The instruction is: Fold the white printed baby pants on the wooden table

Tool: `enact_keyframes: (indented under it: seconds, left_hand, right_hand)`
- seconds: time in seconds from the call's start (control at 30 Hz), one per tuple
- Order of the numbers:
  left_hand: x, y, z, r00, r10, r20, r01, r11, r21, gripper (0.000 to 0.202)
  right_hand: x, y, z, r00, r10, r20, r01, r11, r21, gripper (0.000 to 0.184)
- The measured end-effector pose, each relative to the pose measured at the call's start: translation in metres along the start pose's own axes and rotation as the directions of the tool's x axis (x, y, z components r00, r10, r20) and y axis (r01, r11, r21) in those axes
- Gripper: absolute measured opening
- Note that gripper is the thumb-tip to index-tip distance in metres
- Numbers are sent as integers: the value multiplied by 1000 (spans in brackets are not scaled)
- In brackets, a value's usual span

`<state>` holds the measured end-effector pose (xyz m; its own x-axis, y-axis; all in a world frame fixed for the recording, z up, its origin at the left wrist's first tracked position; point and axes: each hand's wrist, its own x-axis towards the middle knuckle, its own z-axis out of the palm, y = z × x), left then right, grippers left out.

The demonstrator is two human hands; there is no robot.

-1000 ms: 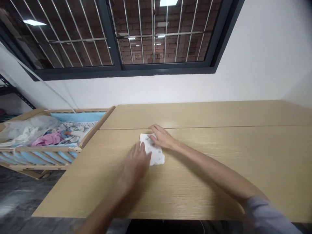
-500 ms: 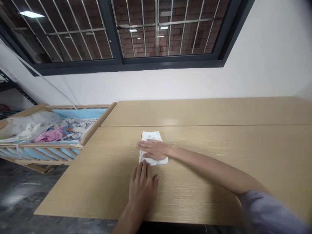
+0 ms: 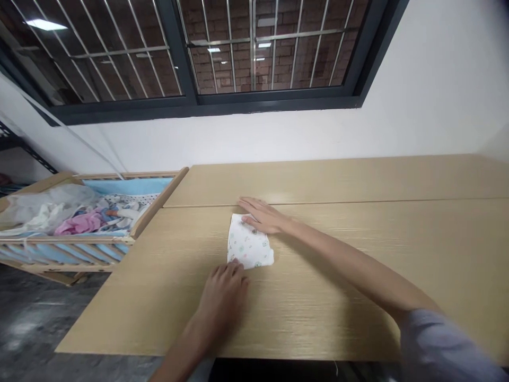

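Observation:
A small folded white cloth (image 3: pixel 248 245) with a scattered print of tiny coloured figures lies flat on the wooden table (image 3: pixel 358 265). My right hand (image 3: pixel 262 215) rests open over its far edge, fingers stretched to the left and partly beyond the cloth onto the tabletop. At the near left corner, my left hand (image 3: pixel 225 292) touches the cloth with its fingertips. Its fingers are loosely bent, and the thumb side is slightly blurred. No grip on the cloth shows.
Left of the table stands a wooden crib (image 3: pixel 159 207) with blue lining. Inside it are a pink cloth (image 3: pixel 81 222), other crumpled fabrics and a translucent plastic bag (image 3: pixel 47 199). A seam runs across the tabletop towards the back. Behind are a white wall and a barred window (image 3: pixel 254 103).
My right hand has slid from the middle of the cloth to its far edge, uncovering the print. My left hand has bent its fingers and shifted slightly left. The cloth stays in place.

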<state>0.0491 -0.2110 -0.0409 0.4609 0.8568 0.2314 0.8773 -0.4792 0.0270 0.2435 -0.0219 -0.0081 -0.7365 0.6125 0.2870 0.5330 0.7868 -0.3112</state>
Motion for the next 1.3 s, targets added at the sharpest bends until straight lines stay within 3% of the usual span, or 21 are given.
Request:
enact_keyframes:
  seconds: [0.07, 0.17, 0.27, 0.4, 0.57, 0.67, 0.77, 0.93, 1.03, 1.13, 1.2, 1.3]
  left_hand:
    - [4, -17, -11, 997, 68, 21, -67, 995, -70, 26]
    - [7, -37, -15, 994, 106, -14, -107, 992, -70, 24]
    - [7, -46, -10, 991, 128, -23, -129, 992, -15, 28]
    - [6, -45, -5, 989, 143, 27, -143, 990, 11, 36]
    - [16, -44, -23, 999, 19, 28, -16, 996, -91, 21]
    - [42, -48, -40, 994, -72, 78, 79, 993, -91, 20]
    - [78, -56, -47, 978, -171, 119, 174, 985, -10, 23]
    - [129, -70, -22, 958, -280, 58, 278, 959, 51, 29]
    - [141, -75, 1, 949, -311, 53, 308, 950, 60, 29]
    - [141, -74, 11, 946, -324, 13, 323, 945, 43, 32]
    - [137, -70, 12, 951, -305, -51, 306, 952, 18, 39]
    - [131, -56, 17, 974, -191, -123, 188, 982, -38, 51]
  right_hand:
    - [-23, -22, -17, 1000, -8, -13, 8, 1000, -14, 48]
    - [-61, -48, -23, 995, -44, 88, 44, 999, -5, 37]
    - [-94, -59, -7, 988, -62, 140, 72, 995, -64, 33]
    - [-113, -67, 13, 996, -26, 82, 39, 986, -163, 26]
    - [-104, -80, -6, 992, 106, 69, -107, 994, 21, 18]
    - [-88, -74, -19, 981, 186, 63, -192, 975, 113, 16]
    - [-65, -54, -18, 960, 278, -16, -273, 952, 140, 18]
    - [-31, -12, 7, 896, 423, -135, -400, 900, 172, 16]
    - [-24, 3, 21, 863, 490, -124, -467, 867, 173, 16]
    - [-24, 5, 23, 847, 515, -133, -498, 856, 139, 21]
    - [-25, -1, 20, 862, 467, -195, -466, 883, 58, 31]
    - [-27, -12, 19, 951, 256, -173, -271, 960, -70, 49]
